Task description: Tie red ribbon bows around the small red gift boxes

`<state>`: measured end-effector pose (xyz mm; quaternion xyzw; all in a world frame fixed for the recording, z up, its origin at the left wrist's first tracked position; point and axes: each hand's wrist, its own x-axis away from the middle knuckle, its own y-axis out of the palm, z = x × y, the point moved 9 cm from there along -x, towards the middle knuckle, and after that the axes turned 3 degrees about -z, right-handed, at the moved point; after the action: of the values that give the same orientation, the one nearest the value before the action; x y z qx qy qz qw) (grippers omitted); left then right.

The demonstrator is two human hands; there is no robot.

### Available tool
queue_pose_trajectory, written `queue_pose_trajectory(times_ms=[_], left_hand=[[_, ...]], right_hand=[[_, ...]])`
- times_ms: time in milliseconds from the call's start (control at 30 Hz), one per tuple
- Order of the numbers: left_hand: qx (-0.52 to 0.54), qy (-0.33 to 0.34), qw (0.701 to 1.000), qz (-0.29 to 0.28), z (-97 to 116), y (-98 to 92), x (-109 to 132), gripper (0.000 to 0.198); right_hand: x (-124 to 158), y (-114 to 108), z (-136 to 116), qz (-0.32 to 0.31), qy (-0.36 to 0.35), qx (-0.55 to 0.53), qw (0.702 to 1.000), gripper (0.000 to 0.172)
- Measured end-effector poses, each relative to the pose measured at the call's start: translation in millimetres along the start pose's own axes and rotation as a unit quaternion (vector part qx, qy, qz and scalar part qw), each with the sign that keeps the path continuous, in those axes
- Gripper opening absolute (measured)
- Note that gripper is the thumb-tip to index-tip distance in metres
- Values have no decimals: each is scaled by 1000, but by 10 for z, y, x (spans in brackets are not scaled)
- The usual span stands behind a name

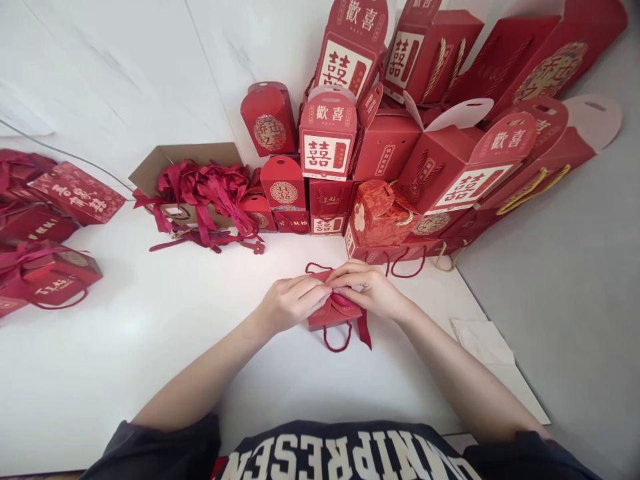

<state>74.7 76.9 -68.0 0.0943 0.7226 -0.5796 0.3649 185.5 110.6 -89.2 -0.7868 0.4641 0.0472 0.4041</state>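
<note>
View from above of a person's two bare hands working at a small red gift box [327,319] that lies flat on a white table [150,347], just in front of the person's chest. The left hand [293,303] and the right hand [373,288] meet over the box top, fingertips closed in a pinch on a dark red ribbon [365,331] whose loose end hangs over the box's near right corner. How tight the pinch is cannot be told, as the fingers hide the middle of the ribbon. A thin cord handle [337,345] loops out from the box's near edge, and another shows at its far edge. To do this well, it looks wise to press the box flat with the heels of the hands, hold the ribbon taut and centred, and not catch the cord handles under it. Open table lies to the left and near side of the hands. Close beyond them stands a stack of red gift boxes [380,143], so there is little room forward. A cardboard box [155,167] with a heap of loose ribbons [205,193] sits further left, and more red boxes [50,267] lie at the far left. The table edge [500,347] runs slantwise near the right forearm, with grey floor [575,280] beyond
</note>
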Motion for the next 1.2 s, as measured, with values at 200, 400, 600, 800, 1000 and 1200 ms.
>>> queue_pose_trajectory(times_ms=[200, 400, 600, 800, 1000, 1200], left_hand=[[-29, 16, 999, 14, 45, -38, -2, 5], [-25, 24, 999, -1, 57, -7, 25, 9], [-37, 40, 998, 11, 83, -46, 22, 13], [-32, 45, 998, 4, 96, -51, 0, 12], [-36, 52, 998, 15, 111, -65, 6, 13], [-30, 43, 999, 8, 98, -43, 24, 13]], right_hand=[[-2, -40, -96, 13, -35, 51, 998, 17], [-18, -41, -92, -9, 4, -14, 1000, 25], [-27, -174, -38, 22, 38, -1, 999, 25], [-48, -65, -101, -24, 1, -5, 1000, 22], [-39, -125, -58, -1, 31, -25, 999, 27], [-39, -69, -1, 6, 33, -67, 997, 14]])
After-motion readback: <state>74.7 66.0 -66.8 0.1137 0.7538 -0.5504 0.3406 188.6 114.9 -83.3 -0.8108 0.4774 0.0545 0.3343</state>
